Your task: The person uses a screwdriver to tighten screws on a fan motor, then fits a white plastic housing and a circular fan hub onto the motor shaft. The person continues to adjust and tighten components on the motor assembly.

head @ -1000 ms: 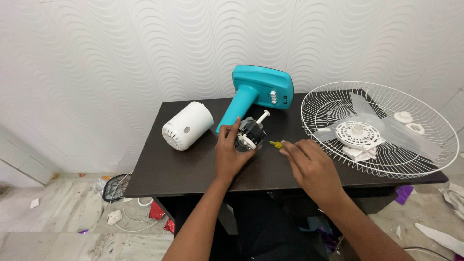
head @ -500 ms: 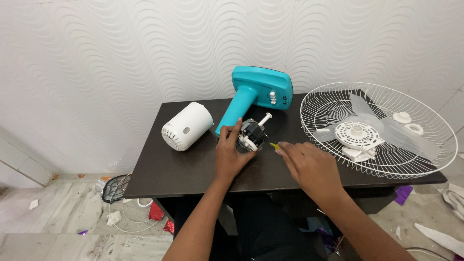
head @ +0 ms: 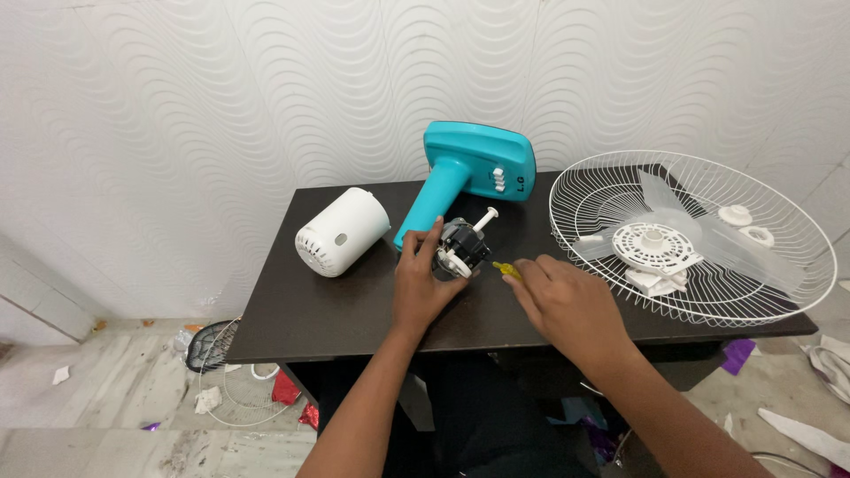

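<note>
— Where do we have the fan motor (head: pixel 462 247) right now?

— On the dark table (head: pixel 336 310), just in front of the teal fan stand (head: pixel 474 173), its white shaft pointing up and to the right. Our left hand (head: pixel 423 281) is wrapped around its near side, fingers curled closed on the housing.

— And our right hand (head: pixel 567 301)?

— It is closed around a screwdriver with a yellow handle (head: pixel 506 270); only a short piece of the handle shows beyond the fingers, aimed at the motor. We cannot tell whether the tip touches it (the blade is hidden between the hands).

— What lies around us?

— The white cylindrical motor cover (head: pixel 342 232) rests on its side to the left, near the stand's foot but apart from our left hand. To the right sits the white wire fan guard (head: pixel 788 274), hanging a little over the table edge, with the translucent fan blade (head: pixel 708 248) and small white caps inside it. Another wire guard (head: pixel 217 372) lies on the floor below, among scraps.
</note>
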